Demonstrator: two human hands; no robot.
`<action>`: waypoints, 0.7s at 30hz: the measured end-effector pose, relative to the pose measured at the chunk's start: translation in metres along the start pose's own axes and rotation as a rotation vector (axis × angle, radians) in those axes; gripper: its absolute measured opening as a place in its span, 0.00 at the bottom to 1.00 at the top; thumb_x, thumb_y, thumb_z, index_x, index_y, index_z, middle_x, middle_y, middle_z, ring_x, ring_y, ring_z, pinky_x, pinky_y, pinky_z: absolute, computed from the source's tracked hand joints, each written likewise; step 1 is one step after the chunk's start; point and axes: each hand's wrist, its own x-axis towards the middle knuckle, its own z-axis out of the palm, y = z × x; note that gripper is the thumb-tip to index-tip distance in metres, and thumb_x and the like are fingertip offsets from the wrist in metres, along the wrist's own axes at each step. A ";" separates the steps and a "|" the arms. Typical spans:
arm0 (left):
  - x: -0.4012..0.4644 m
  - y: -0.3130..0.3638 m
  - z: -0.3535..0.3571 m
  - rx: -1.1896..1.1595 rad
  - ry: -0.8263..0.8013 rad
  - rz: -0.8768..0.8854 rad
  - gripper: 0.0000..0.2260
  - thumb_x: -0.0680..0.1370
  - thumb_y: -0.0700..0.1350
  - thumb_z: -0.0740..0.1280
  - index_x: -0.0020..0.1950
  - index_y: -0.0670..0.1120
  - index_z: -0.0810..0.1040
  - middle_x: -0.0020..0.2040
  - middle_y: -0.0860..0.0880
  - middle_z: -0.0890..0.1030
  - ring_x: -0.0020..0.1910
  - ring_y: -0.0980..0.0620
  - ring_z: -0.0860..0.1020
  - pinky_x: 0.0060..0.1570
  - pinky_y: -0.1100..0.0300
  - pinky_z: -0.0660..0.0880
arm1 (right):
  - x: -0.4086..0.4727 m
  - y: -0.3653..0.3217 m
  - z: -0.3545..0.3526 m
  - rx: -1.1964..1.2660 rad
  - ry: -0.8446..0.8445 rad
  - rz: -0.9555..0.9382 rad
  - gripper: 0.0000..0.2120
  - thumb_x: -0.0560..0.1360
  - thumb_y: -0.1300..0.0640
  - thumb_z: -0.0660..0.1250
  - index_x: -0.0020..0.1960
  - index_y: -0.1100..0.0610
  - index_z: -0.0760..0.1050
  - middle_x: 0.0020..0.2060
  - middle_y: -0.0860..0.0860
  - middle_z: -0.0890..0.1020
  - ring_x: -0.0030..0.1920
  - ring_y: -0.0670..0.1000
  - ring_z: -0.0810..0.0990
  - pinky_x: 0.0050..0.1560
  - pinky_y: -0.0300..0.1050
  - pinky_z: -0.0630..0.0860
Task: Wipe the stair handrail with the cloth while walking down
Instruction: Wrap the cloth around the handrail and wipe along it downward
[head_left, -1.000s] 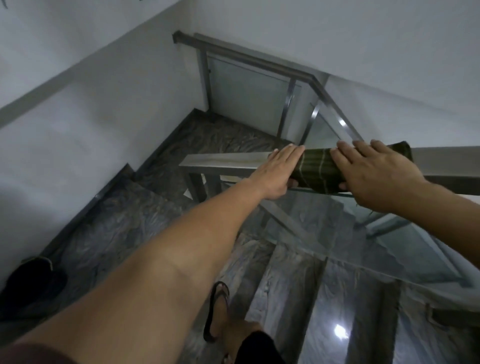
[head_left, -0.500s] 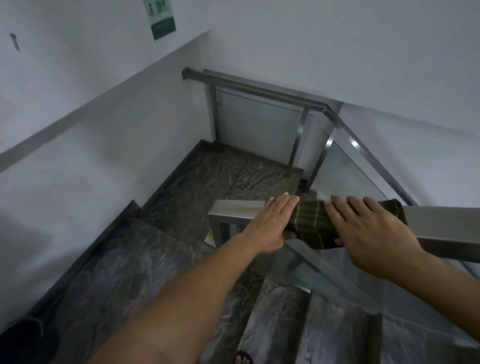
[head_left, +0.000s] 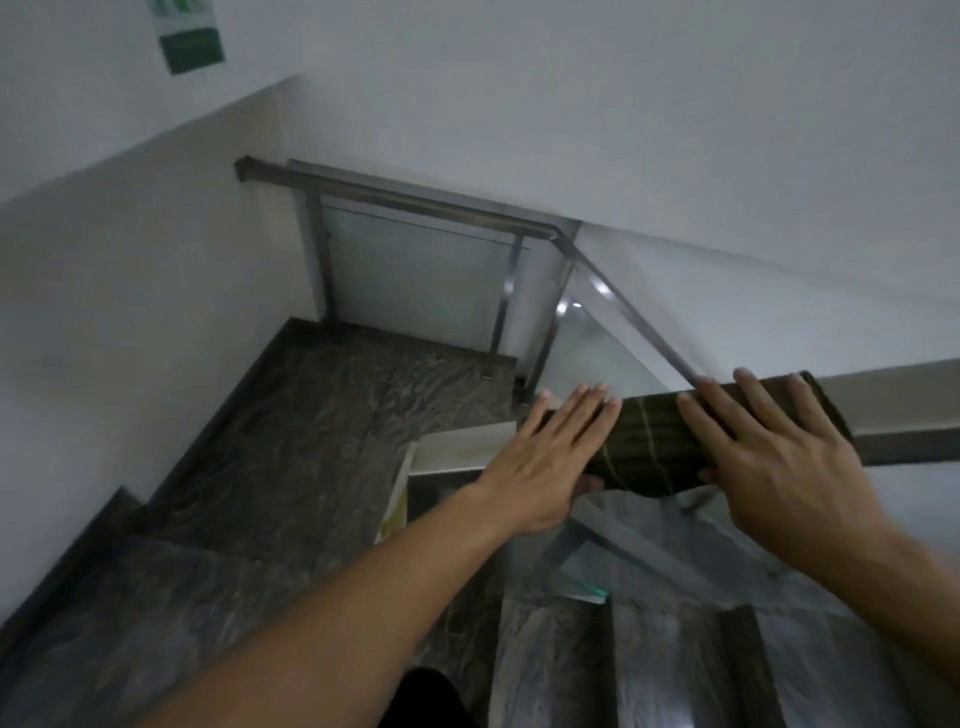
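Note:
A dark green cloth with thin pale stripes (head_left: 647, 441) is wrapped over the flat metal handrail (head_left: 904, 410), close to the rail's left end (head_left: 462, 449). My left hand (head_left: 550, 457) lies flat on the cloth's left edge, with its thumb tucked under the rail. Over the cloth's right part rests my right hand (head_left: 779, 467), fingers spread and thumb curled beneath. Both hands press the cloth against the rail.
A dark marble landing (head_left: 322, 436) lies below left, and steps (head_left: 649, 670) descend at lower right. Glass panels (head_left: 618, 525) hang under the rail. A second metal handrail (head_left: 405, 197) runs along the far side and turns down to the right. White walls enclose the stairwell.
Both hands and the cloth have slid left along the rail, toward its end. The view has tilted upward, so more wall and a green sign have come into sight.

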 end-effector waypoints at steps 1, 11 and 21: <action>0.001 -0.005 0.003 0.002 -0.003 0.043 0.35 0.80 0.52 0.59 0.77 0.45 0.40 0.79 0.44 0.45 0.78 0.48 0.42 0.76 0.46 0.41 | -0.002 -0.005 0.002 -0.019 -0.011 0.034 0.30 0.71 0.50 0.56 0.72 0.59 0.65 0.70 0.62 0.70 0.71 0.67 0.65 0.70 0.70 0.55; 0.015 -0.026 -0.008 -0.116 -0.014 0.226 0.37 0.78 0.61 0.56 0.78 0.45 0.42 0.80 0.47 0.45 0.78 0.51 0.44 0.76 0.45 0.44 | 0.003 -0.019 -0.004 0.137 -0.011 0.224 0.31 0.75 0.42 0.48 0.73 0.55 0.63 0.76 0.57 0.59 0.76 0.56 0.57 0.75 0.62 0.47; 0.046 -0.059 0.012 -0.209 -0.048 0.619 0.36 0.79 0.58 0.55 0.77 0.46 0.37 0.79 0.49 0.37 0.77 0.55 0.36 0.76 0.49 0.43 | 0.011 -0.039 0.016 -0.015 0.069 0.485 0.29 0.78 0.36 0.42 0.74 0.46 0.59 0.75 0.54 0.61 0.77 0.58 0.49 0.73 0.68 0.42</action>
